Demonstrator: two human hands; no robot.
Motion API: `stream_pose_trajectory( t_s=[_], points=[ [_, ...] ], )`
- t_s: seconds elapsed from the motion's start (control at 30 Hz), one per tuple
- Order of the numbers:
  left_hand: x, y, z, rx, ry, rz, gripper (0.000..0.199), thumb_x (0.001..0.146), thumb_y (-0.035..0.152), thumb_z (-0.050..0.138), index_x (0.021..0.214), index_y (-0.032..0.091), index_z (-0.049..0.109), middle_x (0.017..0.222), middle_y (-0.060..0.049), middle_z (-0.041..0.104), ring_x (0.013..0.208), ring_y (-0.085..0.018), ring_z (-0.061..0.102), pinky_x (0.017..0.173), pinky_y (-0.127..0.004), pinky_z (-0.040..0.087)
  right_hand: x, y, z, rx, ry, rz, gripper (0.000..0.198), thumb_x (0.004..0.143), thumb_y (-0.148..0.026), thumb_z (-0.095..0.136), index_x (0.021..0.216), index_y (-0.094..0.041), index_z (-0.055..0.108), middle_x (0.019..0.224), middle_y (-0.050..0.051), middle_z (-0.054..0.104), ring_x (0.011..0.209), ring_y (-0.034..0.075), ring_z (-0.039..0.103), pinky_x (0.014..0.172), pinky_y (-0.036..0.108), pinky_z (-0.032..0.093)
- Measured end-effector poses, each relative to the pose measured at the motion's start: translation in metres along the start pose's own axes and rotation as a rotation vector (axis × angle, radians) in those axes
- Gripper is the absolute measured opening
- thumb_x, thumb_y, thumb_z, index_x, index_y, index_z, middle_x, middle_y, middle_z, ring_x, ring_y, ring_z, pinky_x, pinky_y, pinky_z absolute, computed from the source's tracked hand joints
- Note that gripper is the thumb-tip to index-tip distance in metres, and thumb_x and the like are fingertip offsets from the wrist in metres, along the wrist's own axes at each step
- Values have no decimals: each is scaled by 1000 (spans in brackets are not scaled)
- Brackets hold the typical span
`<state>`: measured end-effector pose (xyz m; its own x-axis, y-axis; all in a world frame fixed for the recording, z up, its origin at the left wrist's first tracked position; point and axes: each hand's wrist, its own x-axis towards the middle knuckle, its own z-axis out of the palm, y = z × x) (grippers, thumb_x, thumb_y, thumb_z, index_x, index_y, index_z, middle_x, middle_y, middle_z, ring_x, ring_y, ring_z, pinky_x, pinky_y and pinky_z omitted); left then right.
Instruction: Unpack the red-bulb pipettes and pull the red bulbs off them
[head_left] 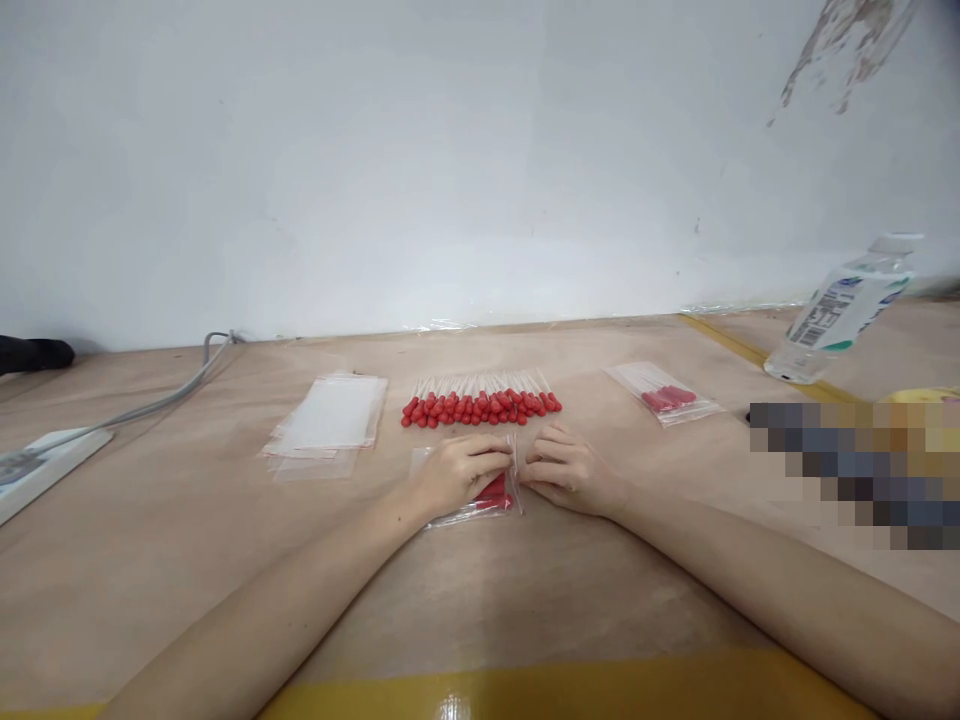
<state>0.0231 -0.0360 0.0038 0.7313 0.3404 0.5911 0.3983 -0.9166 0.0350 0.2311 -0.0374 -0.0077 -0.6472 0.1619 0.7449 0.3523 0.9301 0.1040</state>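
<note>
A clear zip bag (459, 516) with red-tipped sticks (495, 492) inside lies flat in front of me. My left hand (461, 475) rests over the bag, its curled fingers gripping it near the open-edge strip on the right. At that same edge, my right hand (570, 472) has its fingertips pressed together on the plastic. Part of the bag and its contents is hidden beneath my left hand. Just beyond both hands, a row of loose red-tipped sticks (480, 405) lies with the red ends toward me.
Flat clear bags (334, 415) are stacked to the left. A filled bag (664, 393) lies at the right. Further right are a tilted plastic bottle (844, 310) and a pixelated patch. A grey cable (169, 398) crosses a white object (56, 465) at far left.
</note>
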Motion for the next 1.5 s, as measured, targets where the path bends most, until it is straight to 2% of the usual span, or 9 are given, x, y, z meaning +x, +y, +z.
stream_pose_trajectory(
  t_s=[0.1,0.5,0.77,0.97,1.07,1.17,1.3,1.43,1.5],
  points=[
    [1,-1,0,21,-26,15,24,86,16,41,99,19,61,101,-5,62,89,-13,59,76,-24,49,0,0,1,4,8,-6,9,80,-15,52,76,-19,60,68,2,56,67,12,42,63,26,35],
    [5,1,-2,110,3,96,20,86,15,41,83,16,61,88,-4,64,76,-11,59,66,-22,47,2,-1,-3,-97,-98,-52,10,81,-17,50,74,-19,57,71,1,55,70,12,41,66,28,32],
    [11,-3,-10,270,-262,203,22,88,15,37,79,15,58,83,-3,61,76,-14,56,63,-24,45,7,0,-2,-197,-138,-133,21,86,-14,41,72,-17,57,67,-1,53,68,12,39,67,28,30],
    [12,-3,-15,258,-348,201,26,90,15,31,81,15,56,83,-3,60,76,-13,55,65,-25,45,7,2,-2,-216,-216,-135,26,87,-11,37,70,-17,55,66,-1,55,70,12,44,68,28,31],
    [10,-9,-24,245,-326,149,26,91,15,29,96,17,54,98,-3,60,90,-14,56,75,-26,47,6,4,-6,-175,-262,-112,22,87,-11,37,80,-18,57,82,2,61,88,14,48,78,30,33],
    [10,-16,-38,310,-267,119,29,90,13,28,105,18,52,116,-6,54,102,-16,53,80,-28,47,7,5,-14,-95,-338,-37,17,86,-17,40,86,-18,57,98,6,61,100,18,46,83,34,33],
    [13,-13,-46,287,-308,88,28,89,12,30,104,20,53,119,-6,52,101,-18,55,79,-29,48,9,3,-20,106,-425,193,18,85,-27,43,81,-18,58,84,5,61,86,18,49,76,35,36],
    [8,3,-40,70,-326,-160,25,89,22,36,112,22,48,111,-5,57,99,-17,55,82,-31,46,7,1,-10,334,-310,496,29,90,-27,35,78,-19,60,73,2,59,75,14,51,69,28,39],
    [0,10,-36,-45,-304,-293,33,87,30,44,118,21,42,114,-7,55,103,-19,53,85,-34,45,6,-2,-2,387,-236,603,22,86,-26,43,79,-19,62,70,1,59,69,13,51,64,26,40]
  ],
)
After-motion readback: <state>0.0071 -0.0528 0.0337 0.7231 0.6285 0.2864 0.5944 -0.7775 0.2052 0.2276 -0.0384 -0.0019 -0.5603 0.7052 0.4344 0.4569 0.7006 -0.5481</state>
